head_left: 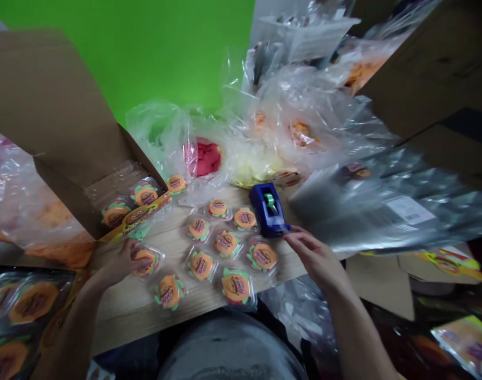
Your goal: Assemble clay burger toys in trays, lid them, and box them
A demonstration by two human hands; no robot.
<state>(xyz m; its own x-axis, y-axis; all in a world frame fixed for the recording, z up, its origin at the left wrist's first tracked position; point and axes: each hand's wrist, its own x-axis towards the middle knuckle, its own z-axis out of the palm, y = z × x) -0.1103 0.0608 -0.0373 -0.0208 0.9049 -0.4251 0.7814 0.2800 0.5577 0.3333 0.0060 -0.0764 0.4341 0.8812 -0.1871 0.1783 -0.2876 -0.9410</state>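
Note:
My left hand (pixel 124 264) is closed around a clear plastic pack (pixel 148 262) with a toy burger inside, at the left of the wooden table. My right hand (pixel 314 256) is at the front, cutter end of a blue tape dispenser (pixel 270 211) that holds a green-cored roll (pixel 270 200). Its thumb and fingers pinch together there, on the tape's end; the tape itself barely shows. Between my hands several more clear burger packs (pixel 227 243) lie spread over the table, orange with green edges and a printed label.
An open cardboard box (pixel 66 105) at the left holds burger packs behind a printed front. Plastic bags with red pieces (pixel 207 158) and orange pieces (pixel 300 132) line the back. Silvery bubble packaging (pixel 355 211) lies right of the dispenser. A tray of packs (pixel 30 301) is at lower left.

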